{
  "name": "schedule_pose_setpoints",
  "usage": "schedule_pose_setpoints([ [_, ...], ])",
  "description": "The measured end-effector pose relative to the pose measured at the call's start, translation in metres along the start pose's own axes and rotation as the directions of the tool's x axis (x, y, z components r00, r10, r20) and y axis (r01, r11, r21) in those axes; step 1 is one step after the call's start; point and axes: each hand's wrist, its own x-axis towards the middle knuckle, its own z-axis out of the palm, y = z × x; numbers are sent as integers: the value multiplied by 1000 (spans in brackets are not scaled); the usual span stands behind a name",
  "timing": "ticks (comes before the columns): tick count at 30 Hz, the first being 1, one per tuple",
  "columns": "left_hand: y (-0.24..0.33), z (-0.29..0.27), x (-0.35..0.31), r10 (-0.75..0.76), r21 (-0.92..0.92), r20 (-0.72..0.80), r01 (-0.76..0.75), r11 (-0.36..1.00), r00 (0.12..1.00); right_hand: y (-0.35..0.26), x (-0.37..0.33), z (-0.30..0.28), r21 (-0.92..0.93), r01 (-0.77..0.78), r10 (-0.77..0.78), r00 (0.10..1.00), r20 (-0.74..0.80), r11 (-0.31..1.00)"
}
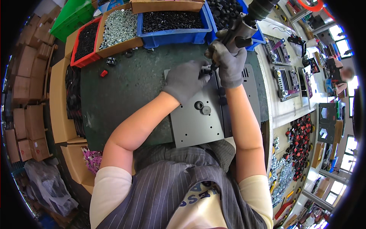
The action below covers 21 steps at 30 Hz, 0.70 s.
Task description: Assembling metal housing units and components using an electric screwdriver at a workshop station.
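My right hand [228, 63], in a grey glove, is wrapped round the grip of a power screwdriver [244, 30]. The tool's tip points down at a grey metal plate [194, 126] with several holes. Beside the tip, my gloved left hand [186, 81] has its thumb and fingers closed round a small black part [206, 71], mostly covered by the fingers. On the plate, just nearer to me, lie a black round rubber foot [199, 105] and a dark grey one [206, 110]. A second perforated panel [251, 95] extends under my right forearm.
Along the bench's far edge stand a red bin [98, 23] of black screws, a cardboard box [103, 45] of silver screws and a blue bin [173, 38] of dark screws. A red piece [103, 73] lies on the dark bench top [122, 103]. Finished-looking metal assemblies [284, 82] sit at right.
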Motion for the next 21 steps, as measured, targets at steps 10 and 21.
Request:
schedule_pose_setpoints([
  [10, -10, 1, -50, -128, -857, 508, 485, -177, 852, -1, 2, 0, -56, 51, -43, 991, 129, 997],
  [21, 5, 4, -59, -73, -687, 561, 414, -598, 825, -65, -56, -13, 555, 207, -326, 937, 123, 805],
])
